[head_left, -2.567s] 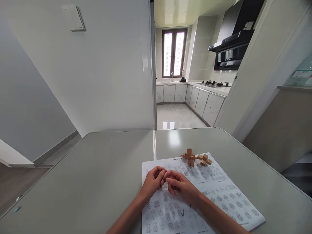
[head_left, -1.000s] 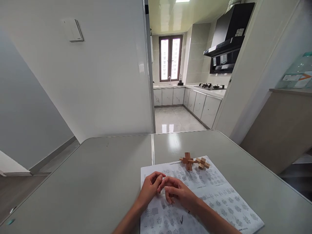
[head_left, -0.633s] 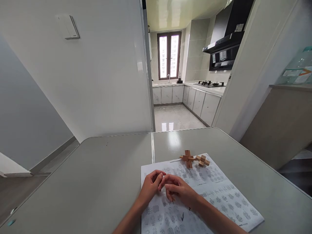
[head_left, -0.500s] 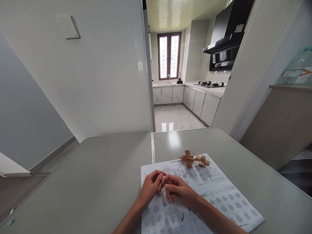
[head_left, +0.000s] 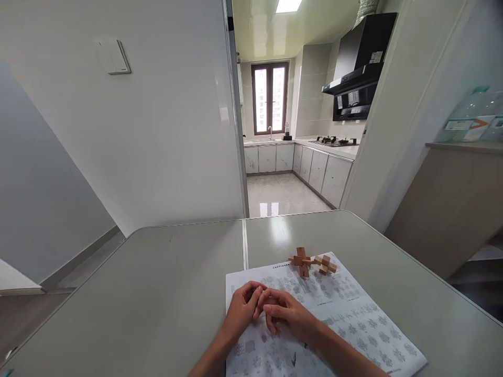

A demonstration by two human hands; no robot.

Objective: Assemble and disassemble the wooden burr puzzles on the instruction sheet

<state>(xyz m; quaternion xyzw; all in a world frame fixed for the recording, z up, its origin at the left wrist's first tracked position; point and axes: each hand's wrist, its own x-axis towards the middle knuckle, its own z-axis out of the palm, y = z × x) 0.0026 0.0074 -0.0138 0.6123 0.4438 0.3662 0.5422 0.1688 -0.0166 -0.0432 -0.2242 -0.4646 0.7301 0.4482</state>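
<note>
My left hand [head_left: 243, 308] and my right hand [head_left: 286, 310] rest together over a printed paper sheet [head_left: 356, 314], fingertips touching. The left fingers are curled, with the thumb against them and nothing seen inside. My right fingers bend loosely and stand a little apart, holding nothing visible. Beyond my hands, at the sheet's far edge, lies a reddish-brown wooden cross-shaped puzzle [head_left: 302, 262]. Beside it on the right is a smaller, lighter wooden burr puzzle [head_left: 325, 264]. Rows of small diagrams are printed on the paper, partly hidden by my hands and forearms.
The grey-green table [head_left: 176, 298] has a pale seam [head_left: 244, 243] across it. A white wall [head_left: 168, 131] stands behind it at left; a kitchen with a window [head_left: 269, 98] lies beyond the doorway. Large plastic bottles [head_left: 471, 118] sit on a ledge at right.
The camera view has tilted slightly upward, so the table, sheet and puzzles appear a little lower. My hands keep nearly the same pose, touching each other.
</note>
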